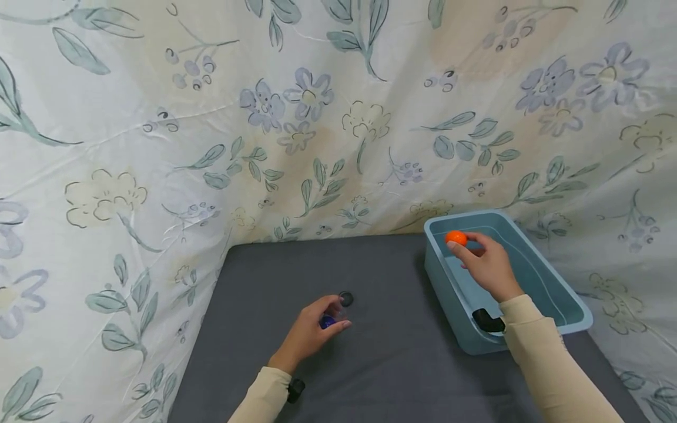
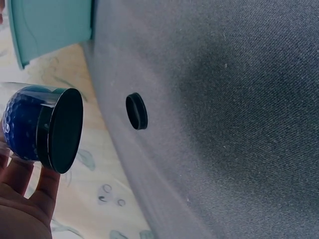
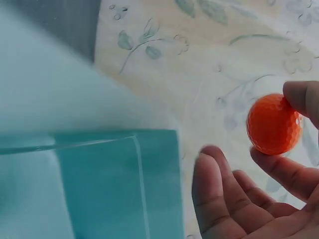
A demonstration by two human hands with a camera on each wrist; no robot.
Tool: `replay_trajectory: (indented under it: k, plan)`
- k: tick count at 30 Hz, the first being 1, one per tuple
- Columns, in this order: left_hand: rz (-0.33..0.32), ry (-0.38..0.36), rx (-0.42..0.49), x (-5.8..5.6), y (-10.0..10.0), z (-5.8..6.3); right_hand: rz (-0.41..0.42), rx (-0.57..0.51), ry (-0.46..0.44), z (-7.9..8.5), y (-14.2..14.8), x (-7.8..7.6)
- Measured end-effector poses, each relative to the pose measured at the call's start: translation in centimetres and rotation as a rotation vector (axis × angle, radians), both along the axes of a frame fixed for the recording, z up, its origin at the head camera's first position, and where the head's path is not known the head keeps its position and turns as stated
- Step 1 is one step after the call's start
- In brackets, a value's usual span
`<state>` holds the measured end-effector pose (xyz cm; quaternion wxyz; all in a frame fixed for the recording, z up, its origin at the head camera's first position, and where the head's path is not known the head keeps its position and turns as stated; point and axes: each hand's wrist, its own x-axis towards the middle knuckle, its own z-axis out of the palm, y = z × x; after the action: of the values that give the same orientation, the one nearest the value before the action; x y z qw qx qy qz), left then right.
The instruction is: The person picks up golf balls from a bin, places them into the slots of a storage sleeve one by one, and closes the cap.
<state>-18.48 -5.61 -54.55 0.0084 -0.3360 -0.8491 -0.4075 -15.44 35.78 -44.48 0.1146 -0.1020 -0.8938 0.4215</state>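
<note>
My left hand point(image 1: 312, 326) grips a small clear jar point(image 2: 65, 132) with a black end, held above the grey table. Inside it sits a dark blue golf ball point(image 2: 22, 122), visible through the clear wall. A round black lid point(image 2: 137, 112) lies on the table just beyond that hand. Over the blue-green plastic tub point(image 1: 520, 232), my right hand point(image 1: 489, 267) pinches an orange golf ball point(image 3: 274, 124) between thumb and a finger. In the right wrist view, the other fingers of this hand are spread away from the ball.
The tub stands at the right of the dark grey table point(image 1: 386, 376), its walls rising well above the surface. Floral fabric point(image 1: 317, 194) hangs behind the table and along both sides. A black wrist camera point(image 1: 488, 321) overlaps the tub's near rim in the head view.
</note>
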Motion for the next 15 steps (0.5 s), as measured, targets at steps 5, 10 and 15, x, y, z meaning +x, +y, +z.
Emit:
replay_trajectory:
  k: [5,10,15]
  plan:
    - [-0.009,0.014,0.015,-0.1,0.2,0.1,0.039,-0.058,0.0,1.4,-1.2,0.9]
    - [-0.015,0.026,0.008,-0.1,0.4,0.2,0.08,-0.127,0.015,2.3,-2.9,1.7]
    - [-0.023,0.051,0.002,0.1,0.6,0.4,0.118,-0.205,0.059,2.5,-4.6,2.1]
